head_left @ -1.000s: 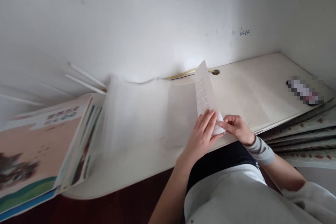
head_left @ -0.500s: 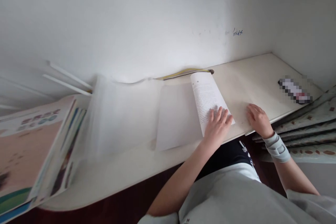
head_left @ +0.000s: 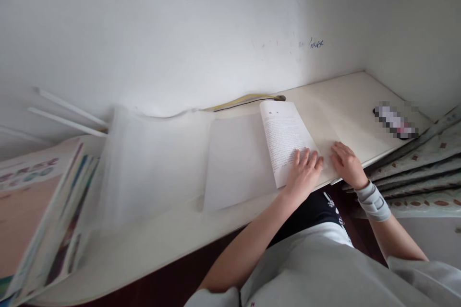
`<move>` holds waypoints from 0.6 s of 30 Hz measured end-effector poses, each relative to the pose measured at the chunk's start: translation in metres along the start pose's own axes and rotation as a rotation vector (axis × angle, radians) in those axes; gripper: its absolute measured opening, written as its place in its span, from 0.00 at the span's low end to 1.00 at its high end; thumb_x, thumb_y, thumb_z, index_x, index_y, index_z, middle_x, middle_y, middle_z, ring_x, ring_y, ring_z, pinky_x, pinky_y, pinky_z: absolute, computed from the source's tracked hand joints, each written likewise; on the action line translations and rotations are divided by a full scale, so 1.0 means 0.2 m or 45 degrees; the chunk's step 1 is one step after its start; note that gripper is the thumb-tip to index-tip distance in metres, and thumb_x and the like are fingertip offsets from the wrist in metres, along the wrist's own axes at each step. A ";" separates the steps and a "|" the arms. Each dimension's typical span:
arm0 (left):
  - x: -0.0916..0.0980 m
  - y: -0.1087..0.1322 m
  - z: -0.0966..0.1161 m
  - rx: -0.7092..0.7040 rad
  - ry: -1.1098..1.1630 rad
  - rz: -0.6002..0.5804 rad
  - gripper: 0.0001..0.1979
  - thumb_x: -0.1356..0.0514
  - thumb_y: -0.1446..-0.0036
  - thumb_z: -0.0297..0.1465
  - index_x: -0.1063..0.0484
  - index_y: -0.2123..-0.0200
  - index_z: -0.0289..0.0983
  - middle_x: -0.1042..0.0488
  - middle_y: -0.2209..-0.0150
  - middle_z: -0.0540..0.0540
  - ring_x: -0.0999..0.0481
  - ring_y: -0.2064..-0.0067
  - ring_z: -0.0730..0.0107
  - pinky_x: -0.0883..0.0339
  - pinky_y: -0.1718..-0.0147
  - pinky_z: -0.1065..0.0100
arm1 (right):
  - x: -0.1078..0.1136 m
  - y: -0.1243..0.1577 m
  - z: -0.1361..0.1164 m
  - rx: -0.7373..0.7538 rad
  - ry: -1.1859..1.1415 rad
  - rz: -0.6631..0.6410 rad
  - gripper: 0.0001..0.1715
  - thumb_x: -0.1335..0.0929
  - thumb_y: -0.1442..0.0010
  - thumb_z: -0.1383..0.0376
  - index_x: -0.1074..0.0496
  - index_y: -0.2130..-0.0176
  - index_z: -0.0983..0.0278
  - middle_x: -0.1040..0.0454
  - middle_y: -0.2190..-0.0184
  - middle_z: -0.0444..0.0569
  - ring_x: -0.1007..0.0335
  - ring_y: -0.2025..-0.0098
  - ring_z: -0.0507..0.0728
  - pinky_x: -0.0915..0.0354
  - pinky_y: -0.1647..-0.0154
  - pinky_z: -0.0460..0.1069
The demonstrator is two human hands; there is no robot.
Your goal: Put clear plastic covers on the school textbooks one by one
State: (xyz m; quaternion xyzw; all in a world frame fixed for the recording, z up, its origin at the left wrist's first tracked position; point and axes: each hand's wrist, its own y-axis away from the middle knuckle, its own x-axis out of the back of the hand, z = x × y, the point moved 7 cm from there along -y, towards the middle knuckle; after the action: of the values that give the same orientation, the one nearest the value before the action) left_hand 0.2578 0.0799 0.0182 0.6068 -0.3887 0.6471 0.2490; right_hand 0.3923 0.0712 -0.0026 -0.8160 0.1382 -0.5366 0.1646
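Our left hand [head_left: 304, 177] lay flat, fingers spread, on the near end of the printed page [head_left: 283, 129], which ran long away from us. Our right hand [head_left: 345, 163] lay open just right of it.

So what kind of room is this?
Probably a study corner at home: a white desk against the wall, a printed sheet under the left hand, colourful books piled at one end.

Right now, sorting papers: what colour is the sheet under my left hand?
Sheet: white, black print; head view.
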 end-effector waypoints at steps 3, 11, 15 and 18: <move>0.00 0.02 -0.04 0.080 0.006 -0.010 0.17 0.53 0.38 0.26 0.34 0.48 0.35 0.33 0.45 0.37 0.39 0.41 0.50 0.49 0.43 0.44 | -0.03 0.01 -0.05 -0.004 0.181 -0.078 0.27 0.39 0.39 0.54 0.33 0.48 0.70 0.34 0.45 0.63 0.42 0.41 0.65 0.43 0.43 0.62; -0.01 0.06 -0.08 0.117 -0.022 -0.017 0.18 0.54 0.38 0.27 0.35 0.47 0.35 0.34 0.44 0.37 0.39 0.41 0.48 0.49 0.43 0.42 | -0.06 0.02 -0.11 -0.030 0.411 -0.186 0.29 0.40 0.38 0.54 0.36 0.45 0.70 0.38 0.42 0.64 0.46 0.39 0.66 0.45 0.43 0.61; -0.02 0.04 -0.07 0.119 -0.012 -0.014 0.19 0.54 0.38 0.26 0.35 0.46 0.35 0.34 0.45 0.36 0.39 0.41 0.48 0.49 0.43 0.42 | -0.04 0.01 -0.09 -0.025 0.377 -0.158 0.23 0.40 0.37 0.59 0.33 0.46 0.67 0.36 0.43 0.59 0.43 0.40 0.64 0.43 0.43 0.59; -0.02 0.02 -0.06 0.129 0.010 -0.027 0.19 0.53 0.39 0.26 0.35 0.46 0.36 0.34 0.45 0.36 0.39 0.41 0.49 0.49 0.44 0.42 | -0.04 0.01 -0.08 -0.022 0.341 -0.125 0.21 0.42 0.36 0.61 0.32 0.47 0.65 0.35 0.44 0.56 0.42 0.40 0.62 0.42 0.43 0.57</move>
State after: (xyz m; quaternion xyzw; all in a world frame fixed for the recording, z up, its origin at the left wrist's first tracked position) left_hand 0.2480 0.0887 0.0136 0.6202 -0.3481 0.6655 0.2265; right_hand 0.3745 0.0697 -0.0036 -0.7444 0.1236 -0.6467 0.1113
